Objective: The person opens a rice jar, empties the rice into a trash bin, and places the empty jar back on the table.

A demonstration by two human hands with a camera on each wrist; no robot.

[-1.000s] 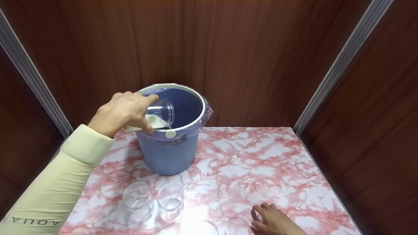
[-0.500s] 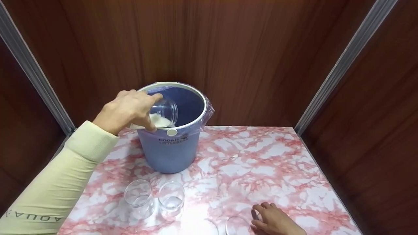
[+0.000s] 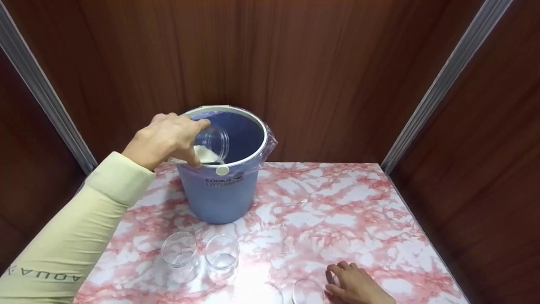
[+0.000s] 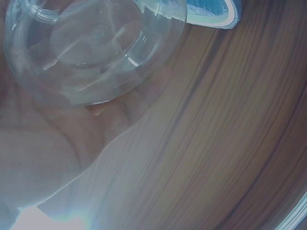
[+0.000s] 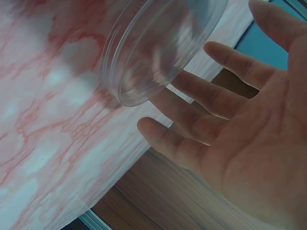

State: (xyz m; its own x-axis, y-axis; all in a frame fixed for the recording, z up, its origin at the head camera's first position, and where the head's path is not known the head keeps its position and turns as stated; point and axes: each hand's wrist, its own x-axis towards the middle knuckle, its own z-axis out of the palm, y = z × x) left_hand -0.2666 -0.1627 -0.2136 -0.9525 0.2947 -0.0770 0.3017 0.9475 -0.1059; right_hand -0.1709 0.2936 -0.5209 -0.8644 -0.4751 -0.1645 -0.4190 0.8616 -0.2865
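Note:
My left hand (image 3: 164,139) grips a clear round jar (image 3: 218,141) lying on its side over the mouth of a blue bucket (image 3: 217,200). White material (image 3: 205,154) lies along the jar's lower wall near its opening. Up close in the left wrist view, the jar's base (image 4: 96,43) sits against the palm. At the lower right of the head view, my right hand (image 3: 356,285) rests low over the marbled table, fingers loosely bent. The right wrist view shows those fingers spread beside another clear jar (image 5: 158,52), not wrapped round it.
Two clear jars (image 3: 180,253) (image 3: 222,255) stand in front of the bucket. Two more clear rims, one a jar (image 3: 308,291), show at the table's near edge. A thin plastic liner (image 3: 270,141) overhangs the bucket's white rim. Brown wood-grain panels (image 3: 320,84) enclose the table (image 3: 320,219).
The head view shifts slightly. The jar in my left hand stays tilted over the bucket, with the white material still inside. My right hand keeps its place.

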